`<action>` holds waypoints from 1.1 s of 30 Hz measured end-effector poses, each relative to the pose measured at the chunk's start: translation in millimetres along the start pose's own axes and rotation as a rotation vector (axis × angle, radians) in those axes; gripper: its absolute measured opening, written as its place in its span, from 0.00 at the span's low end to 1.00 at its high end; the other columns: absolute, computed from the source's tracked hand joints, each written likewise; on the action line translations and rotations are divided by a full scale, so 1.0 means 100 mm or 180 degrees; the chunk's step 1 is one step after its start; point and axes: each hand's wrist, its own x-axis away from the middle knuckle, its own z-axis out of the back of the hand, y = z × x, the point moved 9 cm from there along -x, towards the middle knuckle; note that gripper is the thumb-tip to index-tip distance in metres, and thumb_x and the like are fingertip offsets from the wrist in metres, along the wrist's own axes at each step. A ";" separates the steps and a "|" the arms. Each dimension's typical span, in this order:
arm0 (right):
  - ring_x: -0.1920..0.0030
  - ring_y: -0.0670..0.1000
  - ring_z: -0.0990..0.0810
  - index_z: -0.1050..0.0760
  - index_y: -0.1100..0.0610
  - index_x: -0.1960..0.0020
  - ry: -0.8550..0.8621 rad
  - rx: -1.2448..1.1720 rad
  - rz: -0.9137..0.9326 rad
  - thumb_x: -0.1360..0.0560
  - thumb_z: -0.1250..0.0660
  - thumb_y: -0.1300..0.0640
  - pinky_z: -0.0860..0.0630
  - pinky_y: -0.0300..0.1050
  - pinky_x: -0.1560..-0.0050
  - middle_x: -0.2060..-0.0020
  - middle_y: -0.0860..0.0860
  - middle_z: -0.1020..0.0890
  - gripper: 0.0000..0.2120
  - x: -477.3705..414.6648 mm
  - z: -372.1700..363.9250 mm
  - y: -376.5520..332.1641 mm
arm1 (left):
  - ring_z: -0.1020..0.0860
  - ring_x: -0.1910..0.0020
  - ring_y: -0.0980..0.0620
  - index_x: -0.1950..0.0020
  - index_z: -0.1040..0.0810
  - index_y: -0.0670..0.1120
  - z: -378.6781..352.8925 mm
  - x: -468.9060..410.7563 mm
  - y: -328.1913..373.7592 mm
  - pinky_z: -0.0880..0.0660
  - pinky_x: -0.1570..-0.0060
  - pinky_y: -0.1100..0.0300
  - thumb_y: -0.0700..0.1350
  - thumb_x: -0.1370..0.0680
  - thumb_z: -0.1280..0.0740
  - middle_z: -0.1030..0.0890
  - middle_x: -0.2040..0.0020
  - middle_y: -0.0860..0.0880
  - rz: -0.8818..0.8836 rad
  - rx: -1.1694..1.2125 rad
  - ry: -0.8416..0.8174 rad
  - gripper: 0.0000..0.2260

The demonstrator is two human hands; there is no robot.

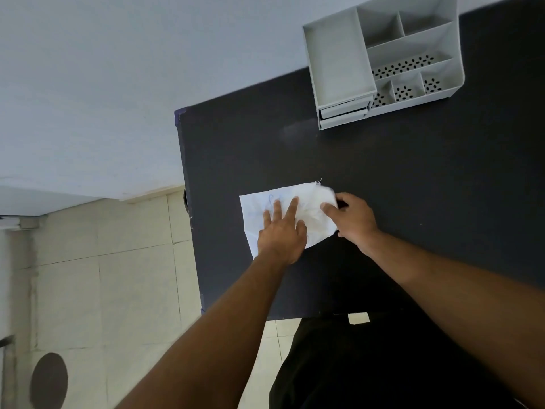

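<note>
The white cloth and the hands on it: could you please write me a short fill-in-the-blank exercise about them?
1. The left hand presses on the white cloth with fingers ____, not curled.
2. The right hand pinches the cloth's ____ edge.
3. The grey desk organiser on the black table has open compartments that are all ____.
Missing words: straight; right; empty.

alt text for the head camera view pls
A white cloth lies on a black table; the left hand presses flat on it and the right hand pinches its right edge. A grey desk organiser stands farther back on the table.
</note>
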 end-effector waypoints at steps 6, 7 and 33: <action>0.57 0.52 0.16 0.19 0.52 0.51 -0.0024 0.0105 0.0054 0.24 0.30 0.50 0.16 0.54 0.55 0.60 0.49 0.16 0.06 -0.03 -0.02 -0.02 | 0.52 0.18 0.37 0.18 0.54 0.61 -0.02 0.01 0.03 0.37 0.29 0.37 0.56 0.15 0.50 0.55 0.16 0.47 0.0100 -0.0298 -0.0109 0.26; 0.56 0.52 0.16 0.19 0.53 0.51 0.0006 0.0144 0.0046 0.23 0.31 0.51 0.17 0.52 0.55 0.59 0.49 0.16 0.06 -0.03 -0.01 -0.03 | 0.52 0.18 0.37 0.18 0.54 0.61 -0.02 0.01 0.04 0.38 0.29 0.37 0.56 0.15 0.50 0.56 0.16 0.47 0.0116 -0.0308 -0.0117 0.26; 0.53 0.51 0.17 0.23 0.51 0.43 -0.0080 -0.0339 -0.0171 0.26 0.26 0.57 0.16 0.51 0.54 0.54 0.45 0.18 0.13 0.19 -0.08 0.14 | 0.56 0.18 0.35 0.17 0.57 0.58 -0.08 -0.01 0.05 0.39 0.27 0.37 0.55 0.16 0.48 0.60 0.16 0.46 0.0231 -0.0242 -0.0241 0.29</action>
